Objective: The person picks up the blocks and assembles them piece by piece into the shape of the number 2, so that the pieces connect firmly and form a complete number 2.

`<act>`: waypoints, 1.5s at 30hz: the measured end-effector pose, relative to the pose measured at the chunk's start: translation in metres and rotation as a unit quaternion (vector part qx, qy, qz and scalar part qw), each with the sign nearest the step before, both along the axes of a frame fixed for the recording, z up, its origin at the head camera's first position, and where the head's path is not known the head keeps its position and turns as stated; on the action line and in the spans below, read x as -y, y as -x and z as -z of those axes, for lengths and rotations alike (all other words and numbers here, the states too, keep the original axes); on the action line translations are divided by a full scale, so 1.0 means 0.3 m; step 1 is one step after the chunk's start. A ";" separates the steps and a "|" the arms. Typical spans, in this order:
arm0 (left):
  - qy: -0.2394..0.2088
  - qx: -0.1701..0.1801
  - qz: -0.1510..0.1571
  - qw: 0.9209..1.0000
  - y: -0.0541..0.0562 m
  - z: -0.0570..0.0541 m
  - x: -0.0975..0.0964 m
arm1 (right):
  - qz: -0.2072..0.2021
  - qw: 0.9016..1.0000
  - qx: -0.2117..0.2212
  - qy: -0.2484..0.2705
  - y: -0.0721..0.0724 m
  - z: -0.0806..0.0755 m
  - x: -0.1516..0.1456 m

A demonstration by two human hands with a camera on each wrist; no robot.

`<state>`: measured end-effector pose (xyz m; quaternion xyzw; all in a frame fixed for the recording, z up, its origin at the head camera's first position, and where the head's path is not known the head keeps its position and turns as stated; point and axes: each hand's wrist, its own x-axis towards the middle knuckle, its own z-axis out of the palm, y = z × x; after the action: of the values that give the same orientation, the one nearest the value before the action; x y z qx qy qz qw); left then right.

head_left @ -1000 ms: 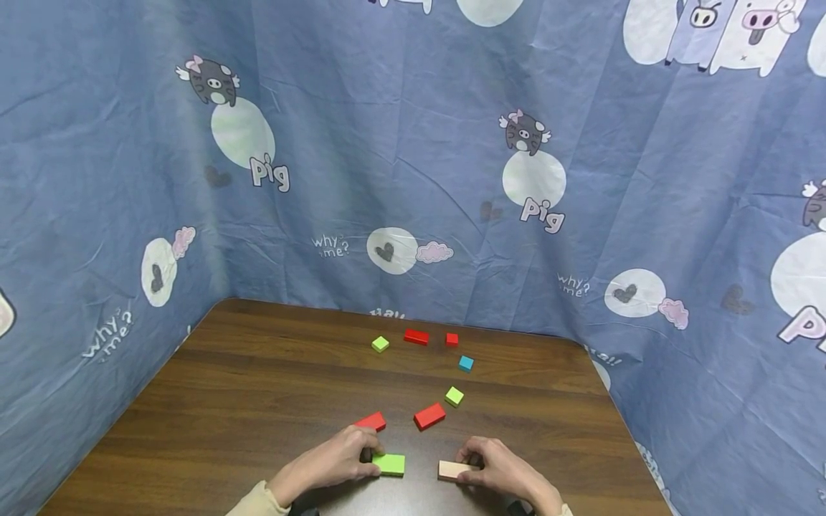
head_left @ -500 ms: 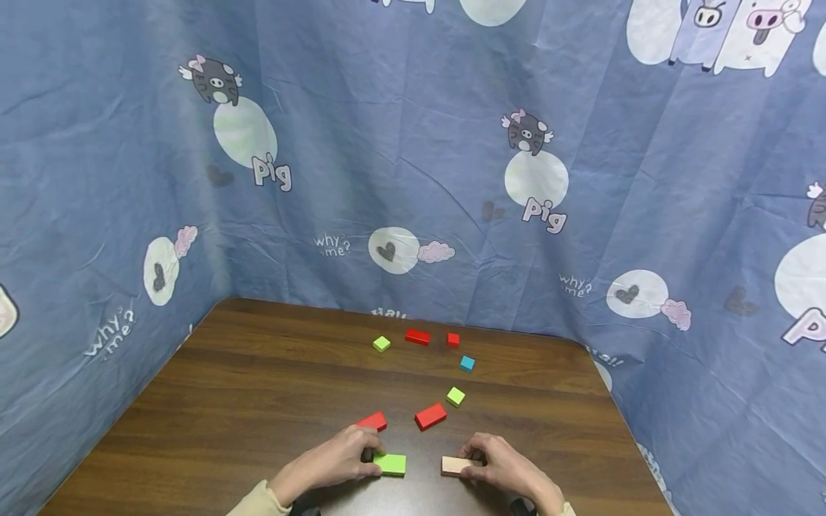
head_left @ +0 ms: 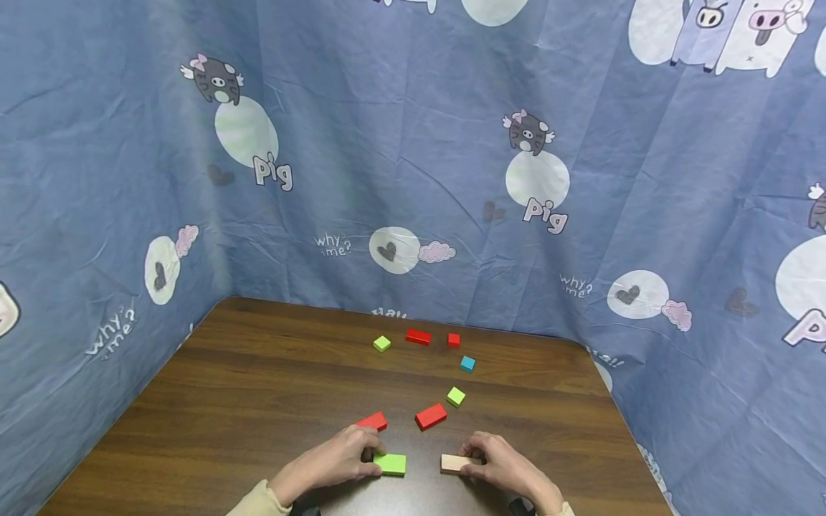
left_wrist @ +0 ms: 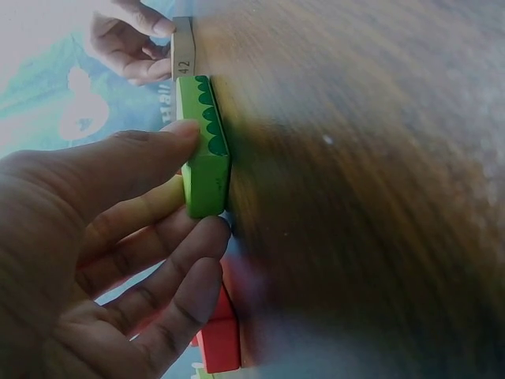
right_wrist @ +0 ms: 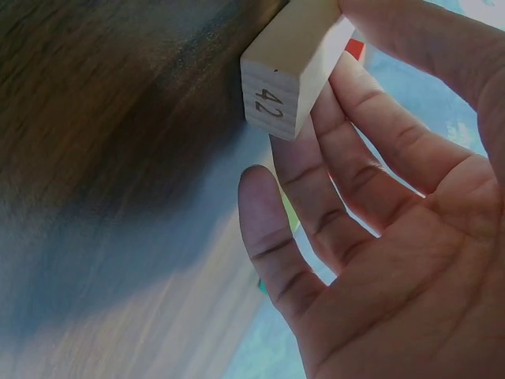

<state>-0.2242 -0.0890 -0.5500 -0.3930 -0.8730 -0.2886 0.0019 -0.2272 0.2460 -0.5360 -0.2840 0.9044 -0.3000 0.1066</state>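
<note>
My left hand pinches a bright green rectangular wooden block by its left end, low at the table. In the left wrist view, dark green scallops run along one side of this green block, and the thumb lies across it. To the right, my right hand grips a plain wooden block between thumb and fingers. The right wrist view shows "42" on the end of that wooden block. A gap separates the two held blocks. Just beyond my left hand lies a red block, partly covered by the fingers.
Further out on the brown table are another red block, a light green cube, a blue cube, a red cube, a long red block and a second light green block. A patterned blue curtain encloses the table.
My right hand and the plain wooden block have shifted slightly to the right since a second ago. My left hand and the green block look unmoved.
</note>
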 end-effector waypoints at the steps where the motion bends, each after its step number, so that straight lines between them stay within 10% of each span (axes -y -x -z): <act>1: -0.001 -0.001 0.001 1.000 0.000 0.000 0.000 | 0.001 1.000 0.003 0.000 0.000 0.000 0.001; 25: -0.005 -0.006 0.005 1.000 0.001 0.004 -0.003 | -0.016 0.998 -0.054 0.013 -0.008 0.009 0.040; 45: -0.010 -0.012 0.012 1.000 0.003 0.000 0.000 | -0.018 1.000 -0.014 -0.001 -0.002 0.009 0.097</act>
<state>-0.2250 -0.0890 -0.5502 -0.4069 -0.8651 -0.2929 0.0132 -0.2265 0.2168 -0.5387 -0.3045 0.9007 -0.2934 0.0996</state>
